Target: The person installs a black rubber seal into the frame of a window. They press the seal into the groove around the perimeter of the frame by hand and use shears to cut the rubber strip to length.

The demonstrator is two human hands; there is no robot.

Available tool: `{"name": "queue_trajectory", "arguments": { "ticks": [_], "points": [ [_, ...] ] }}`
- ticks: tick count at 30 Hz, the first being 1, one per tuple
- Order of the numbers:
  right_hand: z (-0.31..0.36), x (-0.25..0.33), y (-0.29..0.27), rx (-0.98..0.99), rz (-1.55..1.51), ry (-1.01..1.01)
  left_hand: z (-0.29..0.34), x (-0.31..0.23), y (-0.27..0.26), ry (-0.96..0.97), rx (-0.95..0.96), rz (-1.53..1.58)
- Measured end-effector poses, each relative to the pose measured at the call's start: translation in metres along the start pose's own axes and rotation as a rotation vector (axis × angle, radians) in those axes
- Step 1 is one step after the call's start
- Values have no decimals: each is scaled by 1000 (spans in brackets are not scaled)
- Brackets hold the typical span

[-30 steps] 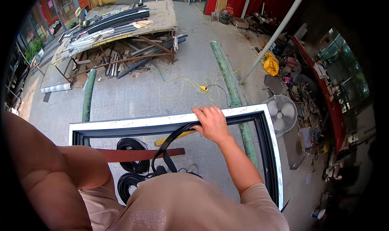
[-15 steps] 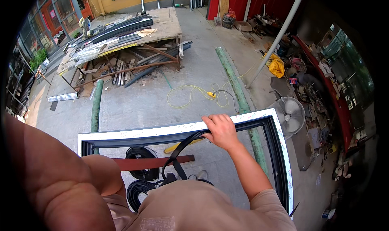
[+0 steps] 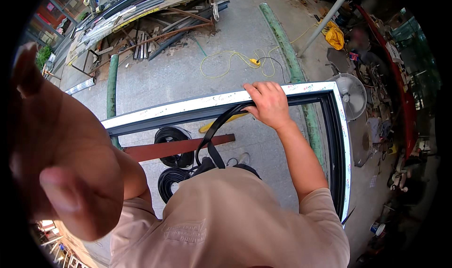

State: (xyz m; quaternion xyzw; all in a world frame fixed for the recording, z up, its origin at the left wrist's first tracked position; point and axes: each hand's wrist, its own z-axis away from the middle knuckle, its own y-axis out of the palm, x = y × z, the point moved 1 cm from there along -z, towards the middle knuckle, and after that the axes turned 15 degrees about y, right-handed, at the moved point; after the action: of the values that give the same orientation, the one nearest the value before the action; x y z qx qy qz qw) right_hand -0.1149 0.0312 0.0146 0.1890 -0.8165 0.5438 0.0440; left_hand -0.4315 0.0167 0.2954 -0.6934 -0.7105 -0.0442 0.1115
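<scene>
My right hand point(image 3: 268, 103) is closed over the far rail of a window frame point(image 3: 188, 103), with fingers on its white film-covered face. Under its thumb, a black rubber strip point(image 3: 219, 122) is pinched against the dark inner groove and loops down toward my body. Large and close at the left, my left hand point(image 3: 77, 145) is raised with the palm showing and nothing in it. Its thumb stands apart from the other fingers, some of which are lost in shadow. The frame's left part is hidden behind that hand and arm.
Coils of black strip point(image 3: 176, 132) lie on the floor inside the frame, near a reddish-brown bar point(image 3: 179, 148). Green pipes point(image 3: 282, 44) pass beneath the frame. A fan point(image 3: 349, 96) stands by the right corner, and a yellow cord point(image 3: 230, 54) lies beyond. A cluttered workbench point(image 3: 127, 21) is far left.
My left hand has swung up into view at the left, where mostly the arm showed before. The view has tilted down; my right hand keeps its hold on the frame and strip.
</scene>
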Motion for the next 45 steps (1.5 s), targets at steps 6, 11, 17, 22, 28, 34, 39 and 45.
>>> {"name": "queue_trajectory", "arguments": {
  "ticks": [6,11,17,22,28,34,39,45],
  "points": [
    [0,4,0,-10,6,-8,167,-41,12,-1113,61,38],
    [0,3,-1,-18,3,0,286,-120,38,-1331,644,-36],
    [1,0,-2,-7,-9,16,328,-130,59,-1375,636,-211],
    [-1,-1,-1,-12,-9,-16,328,-127,81,-1391,545,-124],
    [0,-2,0,0,-10,-12,303,-108,79,-1440,682,-253],
    [-2,7,-12,49,-60,4,283,-82,73,-1455,837,-345],
    [-2,8,-9,27,-75,33,287,-71,76,-1507,850,-391],
    [-1,22,-5,-6,-65,142,288,-69,76,-1550,826,-379]
  ]
}}
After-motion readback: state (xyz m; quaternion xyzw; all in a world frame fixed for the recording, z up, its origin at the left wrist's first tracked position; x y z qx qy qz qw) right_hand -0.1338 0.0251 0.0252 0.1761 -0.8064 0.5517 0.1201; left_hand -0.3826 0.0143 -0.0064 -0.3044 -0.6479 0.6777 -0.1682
